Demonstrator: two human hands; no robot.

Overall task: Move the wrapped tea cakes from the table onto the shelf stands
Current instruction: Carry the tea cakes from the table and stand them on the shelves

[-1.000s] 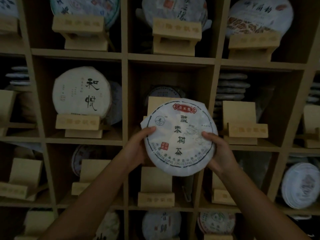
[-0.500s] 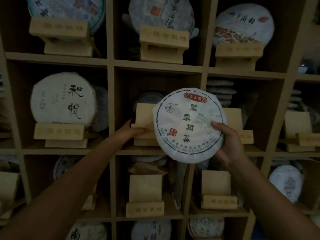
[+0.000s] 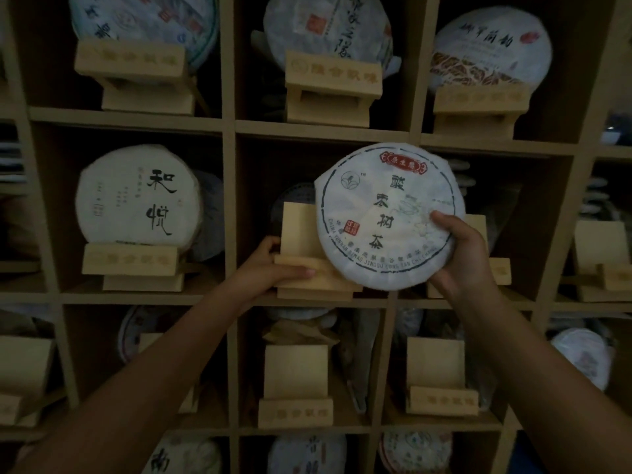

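Wooden stand (image 3: pixel 309 254) now gripped by left hand (image 3: pixel 273 268); right hand (image 3: pixel 461 254) fingers still grip tea cake (image 3: pixel 383 217).

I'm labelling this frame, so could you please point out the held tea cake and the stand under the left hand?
tea cake (image 3: pixel 383 213), head view, wrapper face.
wooden stand (image 3: pixel 301 230), head view, back panel.

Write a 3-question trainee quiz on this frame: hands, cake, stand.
1. True or false: the right hand alone holds the wrapped tea cake.
2. What does the left hand grip? A) wooden stand B) the cake C) nothing
3. Fill in: the cake is not yet seated on the ____.

Key: 1 true; 2 A; 3 stand.
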